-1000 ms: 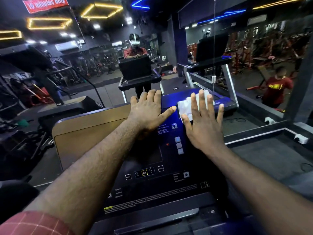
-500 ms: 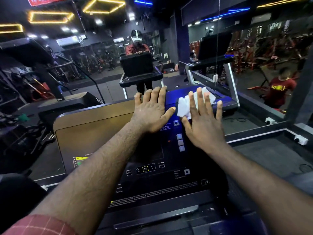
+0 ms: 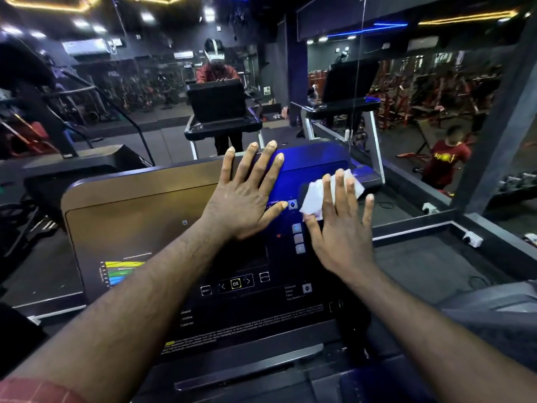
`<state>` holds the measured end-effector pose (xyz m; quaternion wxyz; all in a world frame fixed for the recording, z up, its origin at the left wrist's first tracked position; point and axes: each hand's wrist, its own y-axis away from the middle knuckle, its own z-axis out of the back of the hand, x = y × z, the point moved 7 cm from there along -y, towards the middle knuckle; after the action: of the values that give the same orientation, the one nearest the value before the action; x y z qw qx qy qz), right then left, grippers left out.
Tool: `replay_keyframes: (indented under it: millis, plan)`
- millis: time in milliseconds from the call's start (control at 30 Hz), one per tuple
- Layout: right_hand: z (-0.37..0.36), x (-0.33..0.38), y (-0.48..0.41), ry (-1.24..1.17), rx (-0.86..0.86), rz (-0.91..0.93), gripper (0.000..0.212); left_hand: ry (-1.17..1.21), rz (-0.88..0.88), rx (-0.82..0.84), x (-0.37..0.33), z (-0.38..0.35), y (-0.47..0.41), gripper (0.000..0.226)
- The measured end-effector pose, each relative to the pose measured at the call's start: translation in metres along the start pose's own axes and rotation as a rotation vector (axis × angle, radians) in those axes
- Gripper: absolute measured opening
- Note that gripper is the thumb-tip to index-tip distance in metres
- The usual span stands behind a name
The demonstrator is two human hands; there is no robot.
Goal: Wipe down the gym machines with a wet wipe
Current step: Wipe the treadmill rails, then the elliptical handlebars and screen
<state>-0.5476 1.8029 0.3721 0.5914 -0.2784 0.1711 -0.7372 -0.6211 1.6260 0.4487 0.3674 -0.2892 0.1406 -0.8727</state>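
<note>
Head view: we record a dim gym with ceiling lights and machines at far left. A treadmill console fills the centre, its glossy panel lit bronze at left and blue at upper right. Our left hand lies flat on it, fingers spread, holding nothing. Just right, the wet wipe sits on the console's upper right, pressed under the straight fingers of our right hand. A mirror wall stands beyond.

left hand flat on console | right hand beside it, on wet wipe
</note>
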Motion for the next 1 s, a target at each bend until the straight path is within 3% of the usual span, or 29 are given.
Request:
replay_keyframes:
  millis: [167,267,367,467,600,700,833,1000]
  plan:
    - [-0.035,0.006,0.087,0.051,0.084,0.143,0.084,0.009,-0.015,-0.038,0.0,0.001,0.0,0.091]
    - [-0.038,-0.022,0.092,0.053,0.118,0.011,0.084,0.016,-0.016,-0.049,-0.002,0.002,0.0,0.093]
    - [-0.024,-0.022,0.057,-0.002,0.046,-0.174,0.081,0.01,-0.023,-0.064,-0.004,0.001,0.0,0.095]
    - [-0.019,0.009,0.043,0.012,0.02,-0.157,0.08,0.006,-0.033,-0.09,-0.004,0.002,0.001,0.094]
    - [-0.042,0.028,0.104,0.073,0.088,-0.062,0.084,0.044,-0.053,-0.11,-0.003,0.003,0.002,0.091]
    - [-0.049,0.004,0.135,0.066,0.118,-0.216,0.087,0.045,-0.074,-0.112,-0.002,0.004,0.003,0.092]
    - [-0.041,-0.002,0.097,-0.016,0.096,-0.39,0.086,0.029,-0.075,-0.101,-0.006,0.003,0.002,0.097]
    - [-0.049,0.053,0.102,-0.11,0.134,-0.211,0.082,0.049,-0.073,-0.101,-0.005,0.001,0.003,0.097]
